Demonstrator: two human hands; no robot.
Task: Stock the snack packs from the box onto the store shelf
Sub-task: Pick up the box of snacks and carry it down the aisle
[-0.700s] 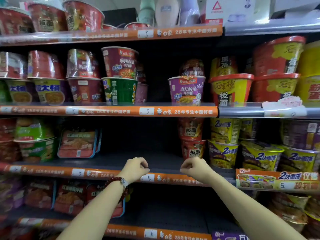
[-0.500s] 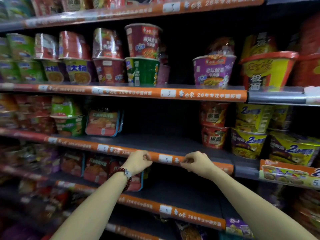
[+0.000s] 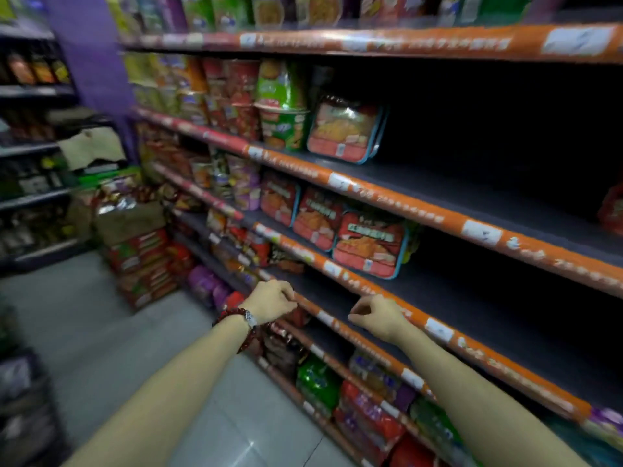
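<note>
Both hands out at orange shelf edge (image 3: 367, 291), frame blurred. Left hand (image 3: 271, 299), bead bracelet (image 3: 236, 315) on wrist, fingers curled at edge strip; hard to tell if it grips anything. Right hand (image 3: 379, 315) loosely curled, thumb and forefinger near meeting, nothing visible between them. Open cardboard box (image 3: 129, 219) on stacked cartons (image 3: 143, 267) down aisle to left, shiny snack packs (image 3: 118, 197) heaped in it. Red tray packs (image 3: 369, 246) stand upright on shelf above hands. Dark shelf board (image 3: 488, 203) bare at right.
</note>
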